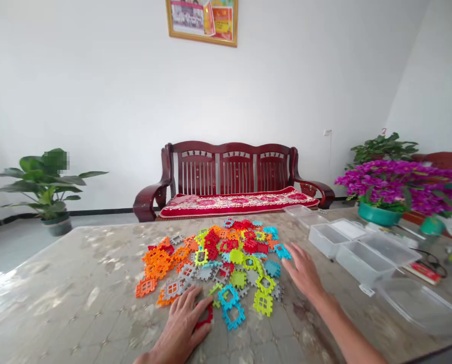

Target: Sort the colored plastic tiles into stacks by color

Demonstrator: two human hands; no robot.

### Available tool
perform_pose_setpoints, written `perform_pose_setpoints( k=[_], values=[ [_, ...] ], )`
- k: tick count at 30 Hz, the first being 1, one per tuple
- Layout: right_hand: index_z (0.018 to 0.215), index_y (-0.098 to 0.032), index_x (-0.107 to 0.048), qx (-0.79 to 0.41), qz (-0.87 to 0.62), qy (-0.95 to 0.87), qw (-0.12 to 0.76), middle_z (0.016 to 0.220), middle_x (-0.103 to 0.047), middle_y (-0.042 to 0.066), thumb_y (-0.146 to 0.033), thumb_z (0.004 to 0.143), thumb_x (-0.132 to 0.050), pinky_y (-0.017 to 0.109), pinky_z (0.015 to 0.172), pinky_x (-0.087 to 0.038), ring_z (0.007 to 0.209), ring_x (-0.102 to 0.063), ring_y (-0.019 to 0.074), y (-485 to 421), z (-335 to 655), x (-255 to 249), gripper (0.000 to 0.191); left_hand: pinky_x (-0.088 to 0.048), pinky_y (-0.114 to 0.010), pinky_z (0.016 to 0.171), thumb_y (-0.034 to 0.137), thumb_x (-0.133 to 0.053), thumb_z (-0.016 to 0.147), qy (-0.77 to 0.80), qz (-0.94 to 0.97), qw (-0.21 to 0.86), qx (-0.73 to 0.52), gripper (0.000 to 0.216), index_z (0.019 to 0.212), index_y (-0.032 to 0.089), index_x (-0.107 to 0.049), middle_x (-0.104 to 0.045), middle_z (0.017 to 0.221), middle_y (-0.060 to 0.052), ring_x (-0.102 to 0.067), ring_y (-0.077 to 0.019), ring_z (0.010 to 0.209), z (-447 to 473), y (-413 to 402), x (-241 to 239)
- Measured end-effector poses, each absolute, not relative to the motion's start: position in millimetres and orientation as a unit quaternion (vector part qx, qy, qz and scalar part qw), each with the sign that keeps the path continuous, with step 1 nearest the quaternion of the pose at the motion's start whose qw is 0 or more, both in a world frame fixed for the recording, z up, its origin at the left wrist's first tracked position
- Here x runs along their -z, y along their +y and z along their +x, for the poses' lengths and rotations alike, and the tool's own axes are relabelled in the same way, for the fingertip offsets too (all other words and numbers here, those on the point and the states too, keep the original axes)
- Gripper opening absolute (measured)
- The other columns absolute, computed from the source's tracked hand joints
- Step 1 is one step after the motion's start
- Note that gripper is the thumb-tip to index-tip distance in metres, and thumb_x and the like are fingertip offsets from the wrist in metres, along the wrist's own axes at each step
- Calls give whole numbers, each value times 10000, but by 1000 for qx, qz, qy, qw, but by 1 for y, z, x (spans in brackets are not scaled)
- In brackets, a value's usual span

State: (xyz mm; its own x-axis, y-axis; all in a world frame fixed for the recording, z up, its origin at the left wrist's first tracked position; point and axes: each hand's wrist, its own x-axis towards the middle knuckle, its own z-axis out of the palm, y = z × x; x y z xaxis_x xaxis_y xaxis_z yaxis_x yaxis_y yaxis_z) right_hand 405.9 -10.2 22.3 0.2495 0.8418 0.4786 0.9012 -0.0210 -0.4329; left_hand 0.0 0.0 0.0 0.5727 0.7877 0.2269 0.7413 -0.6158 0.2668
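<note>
A heap of interlocking plastic puzzle tiles in orange, red, lime green, blue and grey covers the middle of the table. My left hand (186, 319) lies palm down at the heap's near edge, fingers apart, partly covering a red tile (209, 314). Right of it are two blue frame tiles (234, 316), and a lime window tile (263, 302) lies farther right. My right hand (302, 268) rests at the heap's right side with its fingers stretched out, the tips beside a blue tile (282, 251). Orange tiles (158, 263) cluster on the left.
Clear plastic boxes (365, 263) and a loose clear lid (418, 301) stand on the table's right, near a red box (424, 273) and purple flowers (396, 182) in a green pot. Beyond the patterned tabletop (93, 323) is a wooden bench (235, 167); a potted plant (57, 202) stands left.
</note>
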Motion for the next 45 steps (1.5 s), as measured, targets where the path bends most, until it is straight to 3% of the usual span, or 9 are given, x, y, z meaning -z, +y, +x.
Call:
perform_pose_setpoints(
  k=[4,7,12,17,22,27,37,43,45],
  values=[
    [1353,-209,-592,11,-775,-583,245,1391,-579,118,-429,909,-401,496,1145,-354,1349,-478,304,64,401,-14,531,-501,-397,1041,507,-562,908,378,897,50,-223,362,1242,425,-675,-615,1378,-11,-564,-260,1257,-20,25,-11],
    [1353,-242,-601,-23,-761,-600,246,1407,-565,105,-455,922,-394,473,1126,-387,1315,-515,290,66,399,14,523,-522,-350,994,539,-471,942,422,863,15,-277,369,1157,382,-726,-683,1259,-19,-632,-231,1142,-56,66,-18],
    [1243,-280,-681,-80,-695,-631,336,1345,-615,78,-517,933,-389,419,1118,-413,1268,-554,264,42,389,33,488,-400,-542,1075,605,-339,925,646,714,-46,-267,593,1314,286,-654,-549,1417,-129,-457,-372,1342,-120,152,-28],
    [1086,-213,-736,-89,-680,-629,366,1199,-701,101,-524,958,-308,431,1082,-436,1179,-606,273,81,412,8,544,-340,-623,1061,595,-291,938,746,645,23,-163,650,1478,289,-484,-429,1528,-166,-322,-426,1435,-134,200,-20],
    [1266,-226,-663,5,-738,-615,280,1370,-614,101,-465,913,-382,467,1141,-349,1317,-513,289,175,444,-9,511,-269,-548,1141,577,-296,942,716,685,54,-123,628,1480,311,-480,-482,1505,-122,-395,-346,1416,-119,213,-6],
    [1346,-235,-614,-72,-726,-653,204,1404,-598,87,-464,922,-398,463,1125,-368,1311,-526,288,211,444,9,528,-318,-454,1150,538,-366,929,628,757,71,-163,527,1338,340,-633,-566,1435,-47,-465,-276,1363,-104,216,3],
    [1275,-288,-677,-142,-650,-705,246,1387,-605,85,-559,898,-446,475,1117,-373,1299,-530,302,143,411,9,519,-357,-428,1151,595,-339,946,488,825,159,-237,547,1171,307,-745,-662,1295,-49,-512,-262,1313,-41,200,9],
    [808,-246,-768,-155,-642,-681,316,1113,-734,76,-483,948,-317,386,1052,-433,1135,-631,269,172,416,-14,528,-417,-388,1101,563,-266,974,494,784,201,-318,606,1131,234,-750,-693,1261,-64,-594,-252,1216,-41,214,-5],
    [954,-225,-766,-135,-664,-664,316,1133,-728,84,-426,942,-316,376,1056,-429,1154,-622,259,199,410,-21,494,-368,-398,1135,537,-259,973,527,772,161,-316,598,1207,218,-707,-667,1311,-65,-548,-251,1279,-40,232,-10]
  ],
)
